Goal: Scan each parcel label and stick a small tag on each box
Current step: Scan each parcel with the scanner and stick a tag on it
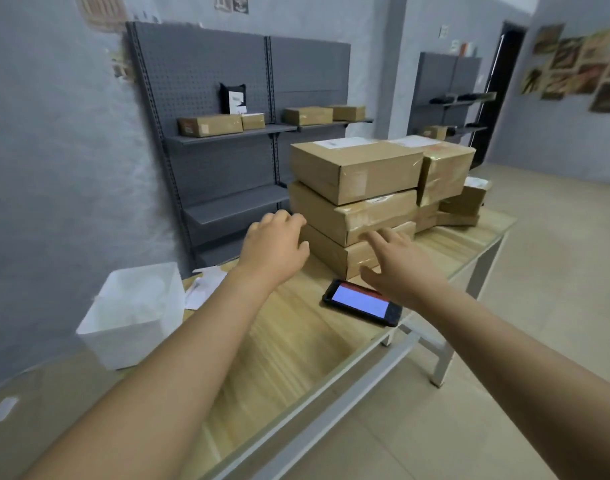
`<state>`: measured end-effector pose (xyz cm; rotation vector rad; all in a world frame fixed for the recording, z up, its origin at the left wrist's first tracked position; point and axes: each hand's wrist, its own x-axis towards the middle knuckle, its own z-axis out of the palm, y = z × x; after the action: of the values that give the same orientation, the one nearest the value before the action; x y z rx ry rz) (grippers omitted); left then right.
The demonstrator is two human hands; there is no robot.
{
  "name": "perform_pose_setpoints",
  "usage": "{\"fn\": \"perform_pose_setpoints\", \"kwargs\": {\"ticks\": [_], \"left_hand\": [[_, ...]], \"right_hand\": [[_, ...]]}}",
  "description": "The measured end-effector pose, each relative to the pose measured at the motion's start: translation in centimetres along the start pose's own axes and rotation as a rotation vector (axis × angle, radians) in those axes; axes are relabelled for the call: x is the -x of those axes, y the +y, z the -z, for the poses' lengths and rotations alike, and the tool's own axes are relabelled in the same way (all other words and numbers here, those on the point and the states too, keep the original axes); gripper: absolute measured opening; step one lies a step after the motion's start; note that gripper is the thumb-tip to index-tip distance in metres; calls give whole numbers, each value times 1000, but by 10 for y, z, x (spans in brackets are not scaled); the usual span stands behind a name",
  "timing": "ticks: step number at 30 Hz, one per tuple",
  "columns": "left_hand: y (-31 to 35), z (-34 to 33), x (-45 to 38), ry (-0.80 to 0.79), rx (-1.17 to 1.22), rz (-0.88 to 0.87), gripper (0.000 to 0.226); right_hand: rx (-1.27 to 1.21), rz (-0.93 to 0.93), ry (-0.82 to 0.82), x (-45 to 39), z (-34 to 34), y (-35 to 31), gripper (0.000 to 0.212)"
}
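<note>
Presently both hands are empty. Left of the parcel stack, the left hand hovers with fingers loosely curled near its lower corner. In front of the stack, the scanner lies face-up on the bench. The right hand reaches over it, fingers spread, towards the bottom box. Cartons appear stiff, taped and slick; weight unknown. A grip at opposite ends seems soundest.

head view | single, wide-angle | faces forward-down, tilted | near the table and hands
</note>
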<state>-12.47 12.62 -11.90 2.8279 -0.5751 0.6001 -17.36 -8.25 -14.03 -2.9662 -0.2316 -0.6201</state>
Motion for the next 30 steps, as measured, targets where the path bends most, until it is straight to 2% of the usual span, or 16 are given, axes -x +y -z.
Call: {"fn": "perform_pose_setpoints", "kwargs": {"ticks": [3,8,13,16,19,25,30], "left_hand": [[12,-2,-42,42,-31,6,41],[33,-8,-98,129,-62,114,37],[54,-27,-154,204,76,317,37],[62,-40,-182,196,220,469,41],[61,-49,-199,187,309,596,34],[48,-57,-218,91,396,775,68],[42,-66,-230,-2,690,898,84]], "right_hand": [[-33,-17,42,-30,4,28,55],[-127,-31,118,-74,6,80,53],[-201,-10,125,-120,5,142,56],[-235,-23,151,-147,6,174,60],[-232,-34,152,-173,2,196,59],[-188,-79,46,-218,-10,207,60],[-222,-206,-14,-240,-21,210,66]]}}
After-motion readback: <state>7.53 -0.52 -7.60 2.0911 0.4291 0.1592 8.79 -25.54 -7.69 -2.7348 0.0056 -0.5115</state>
